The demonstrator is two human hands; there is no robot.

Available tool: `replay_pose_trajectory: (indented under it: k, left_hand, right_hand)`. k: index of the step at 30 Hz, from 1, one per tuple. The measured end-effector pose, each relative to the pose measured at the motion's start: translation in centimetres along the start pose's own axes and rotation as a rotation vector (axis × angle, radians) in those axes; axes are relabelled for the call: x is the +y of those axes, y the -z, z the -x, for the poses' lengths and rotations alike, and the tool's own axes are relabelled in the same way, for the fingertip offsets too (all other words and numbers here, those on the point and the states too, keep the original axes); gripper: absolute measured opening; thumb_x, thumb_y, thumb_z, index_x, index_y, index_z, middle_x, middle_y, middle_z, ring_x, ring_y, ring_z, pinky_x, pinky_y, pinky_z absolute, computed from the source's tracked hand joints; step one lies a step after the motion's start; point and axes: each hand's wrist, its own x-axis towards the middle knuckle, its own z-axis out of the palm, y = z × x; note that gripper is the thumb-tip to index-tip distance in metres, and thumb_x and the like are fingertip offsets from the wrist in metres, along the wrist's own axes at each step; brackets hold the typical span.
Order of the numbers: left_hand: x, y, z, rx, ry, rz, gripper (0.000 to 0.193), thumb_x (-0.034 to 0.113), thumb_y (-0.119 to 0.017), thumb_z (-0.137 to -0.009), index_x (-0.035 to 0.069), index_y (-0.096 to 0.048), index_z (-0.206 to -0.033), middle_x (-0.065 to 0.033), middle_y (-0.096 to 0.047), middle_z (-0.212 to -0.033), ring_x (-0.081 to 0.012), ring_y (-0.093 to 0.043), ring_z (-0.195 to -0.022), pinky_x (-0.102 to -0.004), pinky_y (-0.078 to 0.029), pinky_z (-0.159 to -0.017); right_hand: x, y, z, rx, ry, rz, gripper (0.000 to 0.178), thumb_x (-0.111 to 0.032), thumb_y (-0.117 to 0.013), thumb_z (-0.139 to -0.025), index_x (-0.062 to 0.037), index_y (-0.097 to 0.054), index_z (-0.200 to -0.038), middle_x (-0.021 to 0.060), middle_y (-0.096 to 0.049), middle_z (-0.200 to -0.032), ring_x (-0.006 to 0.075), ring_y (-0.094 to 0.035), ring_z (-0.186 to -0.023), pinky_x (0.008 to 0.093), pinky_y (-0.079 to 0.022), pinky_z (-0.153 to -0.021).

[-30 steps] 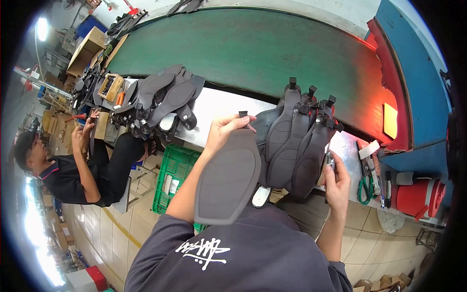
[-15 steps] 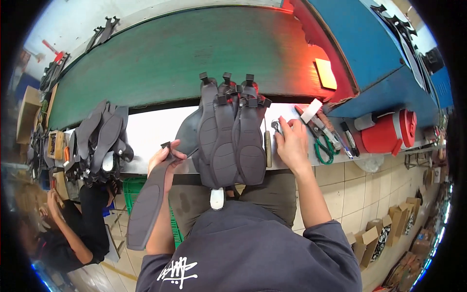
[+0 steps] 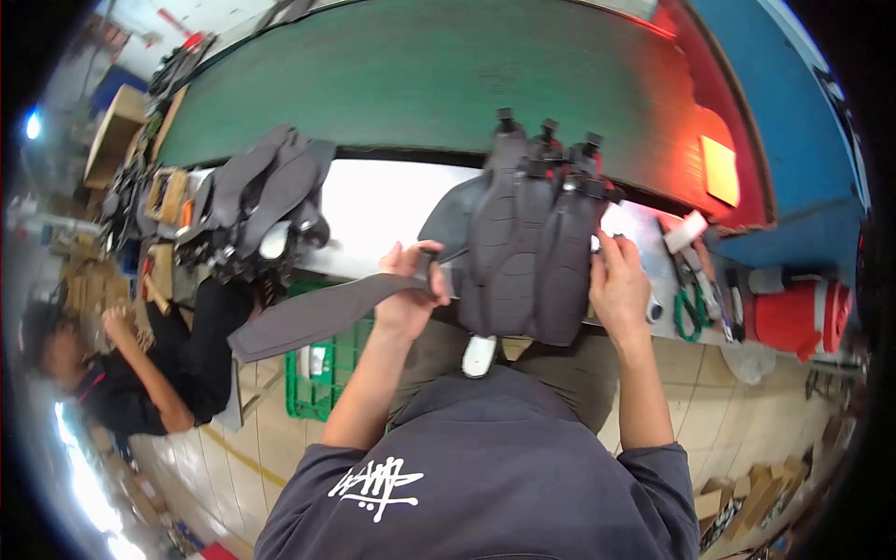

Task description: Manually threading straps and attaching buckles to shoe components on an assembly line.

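My left hand (image 3: pixel 411 297) is closed around the black-tipped narrow end of a long dark grey padded strap (image 3: pixel 308 315), whose broad end points out to the left. A pile of similar straps (image 3: pixel 509 243) with black clips at the far ends lies right of that hand, overhanging the bench's near edge. At the pile's right side my right hand (image 3: pixel 621 289) has its fingers pinched together. A small shiny bit (image 3: pixel 595 245) shows by the fingertips, but what it belongs to is hidden. A white tag-like piece (image 3: pixel 479 356) hangs below the pile.
Another heap of grey straps (image 3: pixel 271 191) lies on the bench to the left. Green-handled scissors (image 3: pixel 691 315) and a red container (image 3: pixel 803 317) are on the right. A green crate (image 3: pixel 308 397) stands below, and a seated person (image 3: pixel 154 373) is at the left.
The whole view has shifted, with the bench now further right. The held strap has swung from hanging down to nearly level, pointing left. My right hand has come closer to the pile.
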Motion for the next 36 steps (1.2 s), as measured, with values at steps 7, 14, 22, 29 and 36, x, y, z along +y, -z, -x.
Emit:
replay_pose_trajectory:
  k: [7, 14, 22, 29, 36]
  left_hand:
    - [-0.4, 0.4, 1.7, 0.027, -0.003, -0.003, 0.056, 0.052, -0.026, -0.099, 0.008, -0.058, -0.113, -0.0101, -0.058, -0.061, -0.0225, -0.060, -0.054, -0.0284, -0.044, -0.049]
    - [-0.5, 0.7, 2.4, -0.075, 0.104, 0.193, 0.071, 0.064, -0.020, -0.095, 0.007, -0.059, -0.112, -0.0082, -0.051, -0.057, -0.0216, -0.051, -0.053, -0.0301, -0.041, -0.054]
    - [0.2, -1.0, 2.8, -0.041, 0.082, 0.255, 0.074, 0.066, -0.021, -0.095, 0.005, -0.058, -0.114, -0.0079, -0.051, -0.060, -0.0215, -0.049, -0.054, -0.0292, -0.039, -0.055]
    - [3.1, 0.7, 3.1, -0.034, 0.056, 0.346, 0.064, 0.062, -0.028, -0.096, 0.006, -0.057, -0.110, -0.0099, -0.060, -0.069, -0.0236, -0.060, -0.061, -0.0310, -0.050, -0.059]
    - [2.5, 1.5, 4.1, 0.039, 0.076, 0.299, 0.065, 0.062, -0.031, -0.095, 0.005, -0.059, -0.113, -0.0089, -0.061, -0.071, -0.0220, -0.058, -0.061, -0.0298, -0.050, -0.061]
  right_hand:
    - [-0.2, -0.5, -0.1, -0.057, -0.029, 0.095, 0.045, -0.006, -0.055, -0.084, -0.0106, -0.053, -0.129, 0.0156, -0.055, -0.095, 0.0366, -0.060, -0.082, 0.0452, -0.049, -0.071]
    - [1.2, 3.6, 1.3, 0.137, -0.263, -0.790, 0.047, 0.005, -0.043, -0.090, -0.0075, -0.051, -0.135, -0.0011, -0.047, -0.087, 0.0030, -0.044, -0.061, 0.0182, -0.037, -0.053]
    - [-1.9, 3.0, 1.8, -0.063, -0.154, -0.932, 0.031, -0.011, -0.051, -0.097, -0.0026, -0.058, -0.126, -0.0035, -0.051, -0.081, 0.0014, -0.042, -0.059, 0.0163, -0.032, -0.050]
    - [-1.1, 1.8, 2.7, -0.099, -0.224, -0.936, 0.022, -0.012, -0.049, -0.098, -0.0007, -0.061, -0.112, -0.0030, -0.051, -0.073, 0.0023, -0.045, -0.057, 0.0166, -0.035, -0.049]
    - [-8.6, 2.2, 3.2, -0.449, -0.169, -1.124, 0.029, -0.010, -0.044, -0.099, -0.0047, -0.056, -0.125, -0.0025, -0.052, -0.069, 0.0020, -0.048, -0.055, 0.0158, -0.037, -0.048]
